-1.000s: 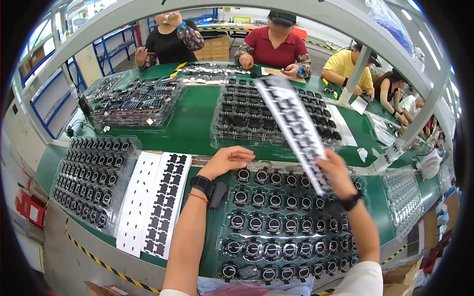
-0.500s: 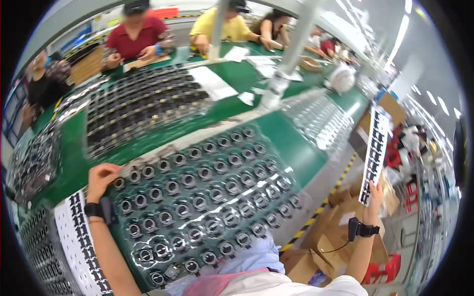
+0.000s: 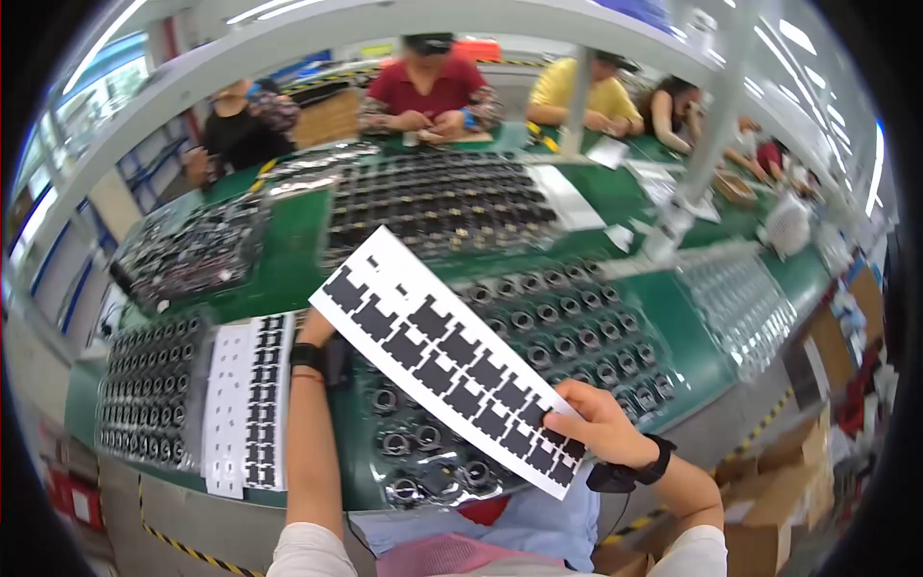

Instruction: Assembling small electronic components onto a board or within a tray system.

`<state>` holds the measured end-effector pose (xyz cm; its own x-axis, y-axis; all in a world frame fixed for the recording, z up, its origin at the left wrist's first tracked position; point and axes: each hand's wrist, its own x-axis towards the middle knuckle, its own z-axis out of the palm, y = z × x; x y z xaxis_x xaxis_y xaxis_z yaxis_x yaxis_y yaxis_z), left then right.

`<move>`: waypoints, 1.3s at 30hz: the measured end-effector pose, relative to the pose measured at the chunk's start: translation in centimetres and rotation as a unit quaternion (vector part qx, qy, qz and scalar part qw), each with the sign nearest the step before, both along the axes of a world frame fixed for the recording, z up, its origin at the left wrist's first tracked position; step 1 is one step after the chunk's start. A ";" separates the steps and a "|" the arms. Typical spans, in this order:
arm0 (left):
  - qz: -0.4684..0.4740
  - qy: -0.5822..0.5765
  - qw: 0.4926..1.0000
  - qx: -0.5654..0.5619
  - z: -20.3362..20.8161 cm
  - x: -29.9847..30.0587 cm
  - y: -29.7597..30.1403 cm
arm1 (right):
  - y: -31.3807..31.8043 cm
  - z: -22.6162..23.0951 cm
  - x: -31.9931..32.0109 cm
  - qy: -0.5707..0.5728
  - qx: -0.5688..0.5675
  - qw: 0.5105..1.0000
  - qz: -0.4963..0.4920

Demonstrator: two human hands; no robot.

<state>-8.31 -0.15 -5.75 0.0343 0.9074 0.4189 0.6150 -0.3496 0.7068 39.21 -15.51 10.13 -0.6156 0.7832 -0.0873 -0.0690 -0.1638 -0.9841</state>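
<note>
A white backing sheet (image 3: 433, 337) with rows of black die-cut stickers slants across the middle in front of me. My right hand (image 3: 604, 423) is closed on its lower right end, thumb on top. A few sticker places at its upper left end are bare white. My left hand (image 3: 315, 330) is by that upper left end, its fingers hidden behind the sheet. Below the sheet lies a clear plastic tray (image 3: 663, 363) of round, dark watch-case-like parts, partly covered by it.
Left of my left forearm lie another sticker sheet (image 3: 267, 404), a white sheet with small marks (image 3: 229, 413) and a second tray of round parts (image 3: 149, 389). Across the green table (image 3: 293, 236) stand a tray of black parts (image 3: 433, 202) and several seated people. Clear trays (image 3: 735, 308) lie at right.
My right hand has brought the sticker sheet from the far right to over the tray in front of me. My view has turned left. My left hand's fingers have become hidden behind the sheet.
</note>
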 end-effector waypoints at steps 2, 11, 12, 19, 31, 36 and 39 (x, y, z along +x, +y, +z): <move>0.000 -0.047 0.999 -0.011 1.0 2.9 0.4 | 4.5 -1.6 -2.5 0.011 0.029 0.999 0.031; -0.283 -0.623 0.728 -0.050 6.4 8.6 -1.2 | 21.7 -3.3 -14.2 -0.170 0.211 0.954 0.126; -0.325 -0.625 0.708 -0.051 8.2 9.1 -1.7 | 23.2 -3.1 -14.4 -0.243 0.383 0.882 0.130; 0.002 -0.607 0.791 -0.073 4.8 7.8 1.5 | 25.3 -5.1 -16.0 -0.343 0.493 0.794 -0.097; -0.051 -0.492 0.866 -0.071 6.0 10.3 0.0 | 19.8 -4.1 -19.0 -0.091 0.629 0.767 -0.088; -0.065 -0.445 0.885 -0.123 6.1 10.0 -0.2 | 19.8 -4.4 -19.5 -0.089 0.651 0.747 -0.106; -0.060 -0.414 0.899 -0.129 6.8 10.2 -0.8 | 19.4 -4.7 -19.9 -0.085 0.638 0.761 -0.080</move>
